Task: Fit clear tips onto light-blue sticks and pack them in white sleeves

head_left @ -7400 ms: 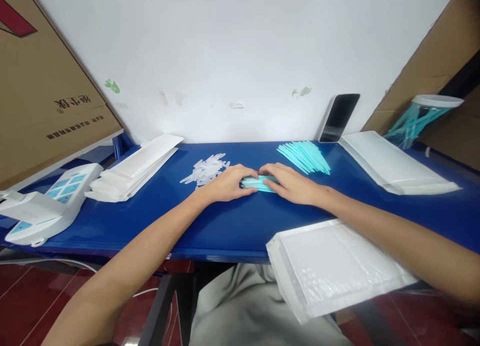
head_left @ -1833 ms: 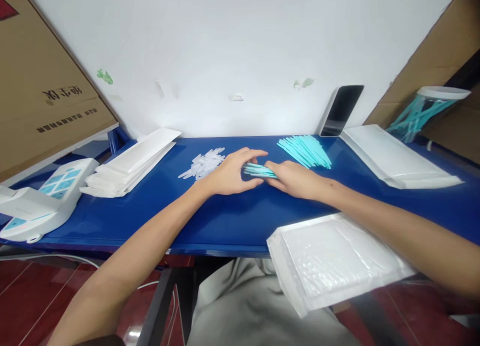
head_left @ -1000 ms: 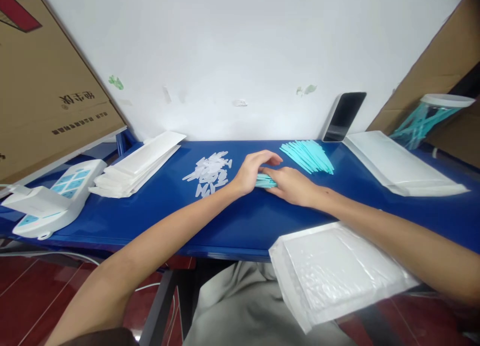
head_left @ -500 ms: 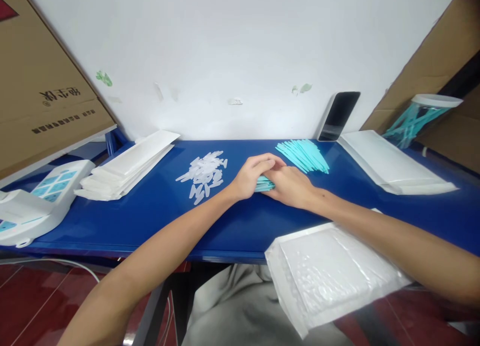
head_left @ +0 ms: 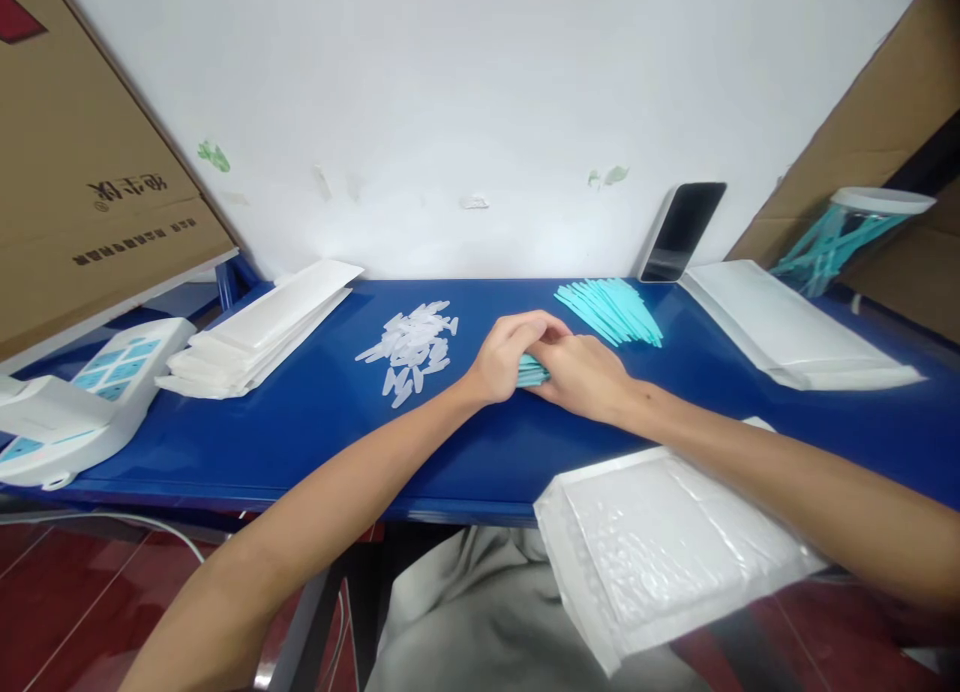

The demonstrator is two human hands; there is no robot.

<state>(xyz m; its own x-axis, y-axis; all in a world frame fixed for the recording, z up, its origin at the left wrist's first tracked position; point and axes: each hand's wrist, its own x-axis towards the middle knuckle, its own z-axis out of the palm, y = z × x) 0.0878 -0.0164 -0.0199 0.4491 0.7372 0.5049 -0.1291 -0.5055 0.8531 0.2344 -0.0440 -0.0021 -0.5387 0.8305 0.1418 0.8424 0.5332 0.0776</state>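
Both hands meet over the blue table, closed around a bundle of turquoise sticks [head_left: 531,372]. My left hand [head_left: 508,355] wraps it from the left, its fingers reaching over toward my other hand. From the right, my right hand [head_left: 589,374] grips the same bundle, its fingertips mostly hidden. Only the near ends of the bundle show between the palms. Just beyond my right hand lies a fanned pile of similar turquoise sticks [head_left: 611,310]. Left of my hands is a loose heap of small translucent white pieces [head_left: 412,342].
White padded envelopes [head_left: 259,327] are stacked at left beside a white power strip [head_left: 124,372]. A phone [head_left: 684,232] leans on the wall. Another envelope [head_left: 795,322] and a jar of turquoise strips [head_left: 847,237] stand right. A bubble mailer [head_left: 667,542] overhangs the front edge under my right forearm.
The whole view has shifted very slightly, with everything a little further right. My hands keep the same hold on the bundle.
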